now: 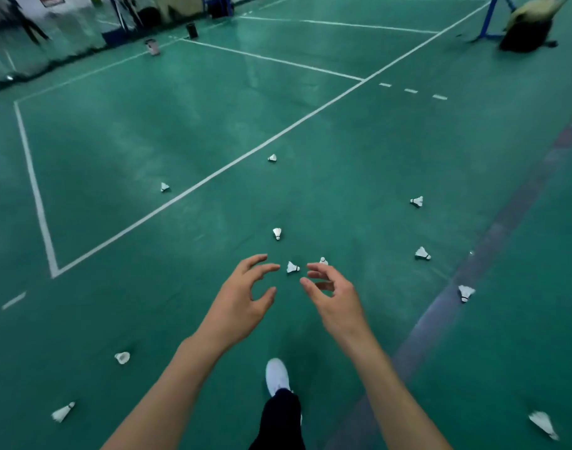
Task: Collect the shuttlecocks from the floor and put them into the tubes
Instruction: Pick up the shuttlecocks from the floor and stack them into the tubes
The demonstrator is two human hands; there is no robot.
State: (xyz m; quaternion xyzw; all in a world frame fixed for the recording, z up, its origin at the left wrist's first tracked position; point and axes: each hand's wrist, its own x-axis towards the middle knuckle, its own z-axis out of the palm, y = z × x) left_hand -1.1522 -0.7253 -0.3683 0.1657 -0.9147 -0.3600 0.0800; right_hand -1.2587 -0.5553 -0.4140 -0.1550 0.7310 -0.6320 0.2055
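Head camera, indoor badminton hall: a person reaches both bare arms forward over a green court floor [180, 131] marked with white boundary lines [193, 190]. The left hand [242, 293] and the right hand [333, 297] hang in the air with fingers loosely curled and spread, gripping nothing. Seen between the two sets of fingertips lies a white feathered shuttlecock [292, 267] on its side; another white shuttlecock [323, 261] sits just beside the right hand's fingers, and a third shuttlecock [277, 233] lies a little farther up the court. More white shuttlecocks are scattered about, among them one at right [422, 254], one on the grey floor stripe [466, 292], one at lower left [62, 412] and one beyond the long line [165, 187]. A white sports shoe [277, 375] and a dark trouser leg [279, 420] show below the arms. Two dark upright cylinders, possibly tubes [191, 30], stand far off near the court's back corner. A red sign on the far wall is too blurred to read.
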